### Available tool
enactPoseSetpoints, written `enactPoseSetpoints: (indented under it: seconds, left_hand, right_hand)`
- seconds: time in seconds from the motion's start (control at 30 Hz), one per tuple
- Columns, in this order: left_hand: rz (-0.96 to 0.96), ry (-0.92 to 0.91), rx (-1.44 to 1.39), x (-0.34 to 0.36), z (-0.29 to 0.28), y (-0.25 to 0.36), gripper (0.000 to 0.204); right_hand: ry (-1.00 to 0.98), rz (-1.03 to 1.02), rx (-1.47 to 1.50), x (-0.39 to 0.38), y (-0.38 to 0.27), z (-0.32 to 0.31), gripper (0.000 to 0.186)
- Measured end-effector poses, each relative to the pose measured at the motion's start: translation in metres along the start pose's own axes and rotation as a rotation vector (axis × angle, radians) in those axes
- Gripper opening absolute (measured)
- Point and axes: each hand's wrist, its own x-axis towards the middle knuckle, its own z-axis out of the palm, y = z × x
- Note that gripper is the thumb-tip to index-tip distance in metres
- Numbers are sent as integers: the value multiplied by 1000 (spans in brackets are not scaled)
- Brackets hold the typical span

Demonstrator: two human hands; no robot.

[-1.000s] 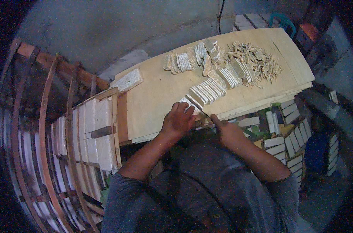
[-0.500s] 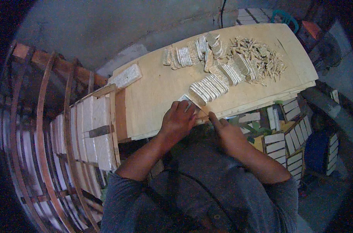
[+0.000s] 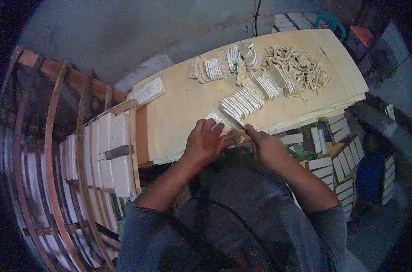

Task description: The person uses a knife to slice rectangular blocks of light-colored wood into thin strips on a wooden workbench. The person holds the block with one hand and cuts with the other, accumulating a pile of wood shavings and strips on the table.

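Note:
At the near edge of the plywood tabletop [image 3: 178, 104], my left hand [image 3: 202, 141] presses its fingers on a pale, white-speckled block of tempeh [image 3: 213, 118]. My right hand [image 3: 268, 148] is closed round the handle of a knife [image 3: 234, 121], whose blade lies slanting along the block's right end, close to the slices. Just beyond the blade leans a row of white-edged tempeh slices [image 3: 241, 103]. More slices [image 3: 213, 68] stand in bunches farther back. The underside of the block is hidden by my left hand.
A heap of thin cut strips [image 3: 301, 68] covers the table's far right. An uncut block [image 3: 148, 90] lies at the left edge. Wooden racks with pale blocks [image 3: 108, 149] stand at left; more white blocks [image 3: 321, 163] sit below at right. A wall [image 3: 160, 36] rises behind.
The knife has tilted and shifted slightly, its blade now against the row of slices. My left fingers have spread a little on the block, and my right hand has moved slightly right.

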Motion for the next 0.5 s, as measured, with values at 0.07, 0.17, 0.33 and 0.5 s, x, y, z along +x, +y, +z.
enactPoseSetpoints:
  seconds: [0.07, 0.17, 0.33, 0.5]
  left_hand:
    - [-17, -16, 9, -2, 5, 1, 42]
    - [105, -26, 105, 0, 7, -3, 41]
    - [-22, -67, 107, -1, 1, 10, 37]
    - [6, -77, 118, -2, 2, 8, 37]
  right_hand:
    - [-52, 24, -56, 0, -15, -6, 73]
    - [-48, -3, -72, -10, -19, 2, 74]
    - [-96, 4, -88, -18, -19, 9, 68]
    - [-38, -38, -50, -6, -16, 21, 68]
